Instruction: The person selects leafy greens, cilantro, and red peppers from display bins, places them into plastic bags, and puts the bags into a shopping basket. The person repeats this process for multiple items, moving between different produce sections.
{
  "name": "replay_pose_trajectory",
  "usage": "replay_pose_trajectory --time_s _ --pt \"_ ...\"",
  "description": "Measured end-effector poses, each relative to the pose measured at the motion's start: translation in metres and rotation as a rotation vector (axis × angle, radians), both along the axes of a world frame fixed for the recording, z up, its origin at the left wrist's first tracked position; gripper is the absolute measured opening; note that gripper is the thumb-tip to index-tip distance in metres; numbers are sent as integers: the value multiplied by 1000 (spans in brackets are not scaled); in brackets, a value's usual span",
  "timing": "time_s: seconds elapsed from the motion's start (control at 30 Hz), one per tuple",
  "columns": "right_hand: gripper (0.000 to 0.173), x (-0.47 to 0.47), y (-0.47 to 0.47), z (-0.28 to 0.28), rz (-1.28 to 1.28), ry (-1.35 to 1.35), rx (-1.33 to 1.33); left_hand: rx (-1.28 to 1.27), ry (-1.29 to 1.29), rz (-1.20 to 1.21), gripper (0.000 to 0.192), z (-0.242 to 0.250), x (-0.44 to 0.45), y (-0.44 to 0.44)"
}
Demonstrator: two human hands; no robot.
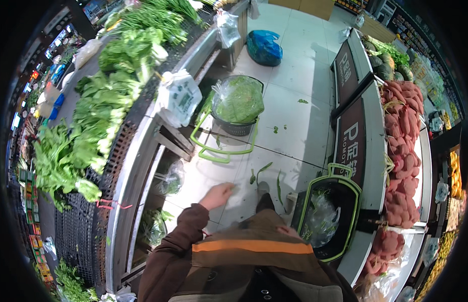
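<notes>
My left hand (217, 196) hangs over the tiled floor in front of me, fingers loosely curled, with nothing seen in it. Only a small part of my right hand (287, 231) shows at the apron's right edge, so its fingers are hidden. Ahead of my left hand stands a dark shopping basket (236, 128) with a green handle, holding a large clear bag of leafy greens (239, 100). Close by my right hand is another black basket with a green rim (349, 230), with a clear plastic bag of greens (321, 219) inside.
Leafy greens (92, 109) lie along the stand at left, where plastic bags (179, 96) hang from its edge. Bagged greens (171, 181) sit under it. A blue plastic bag (265, 48) rests on the floor farther off. Sweet potatoes (402, 151) fill the right stand. Loose leaves (279, 188) litter the floor.
</notes>
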State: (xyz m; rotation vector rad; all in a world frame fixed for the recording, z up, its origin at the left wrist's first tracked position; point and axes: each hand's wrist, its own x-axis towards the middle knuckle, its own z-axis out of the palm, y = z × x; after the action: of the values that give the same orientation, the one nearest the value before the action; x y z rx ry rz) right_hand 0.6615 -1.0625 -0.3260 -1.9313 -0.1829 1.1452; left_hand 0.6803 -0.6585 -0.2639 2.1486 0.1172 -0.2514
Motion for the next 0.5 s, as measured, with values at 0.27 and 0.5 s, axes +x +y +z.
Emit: replay_pose_trajectory --time_s 0.27,0.5 --pt "53 298 76 4 1045 -416 -382 -164 299 478 28 -13 58 54" --pt "56 453 90 -13 244 -206 -233 -468 302 778 33 -45 211 137"
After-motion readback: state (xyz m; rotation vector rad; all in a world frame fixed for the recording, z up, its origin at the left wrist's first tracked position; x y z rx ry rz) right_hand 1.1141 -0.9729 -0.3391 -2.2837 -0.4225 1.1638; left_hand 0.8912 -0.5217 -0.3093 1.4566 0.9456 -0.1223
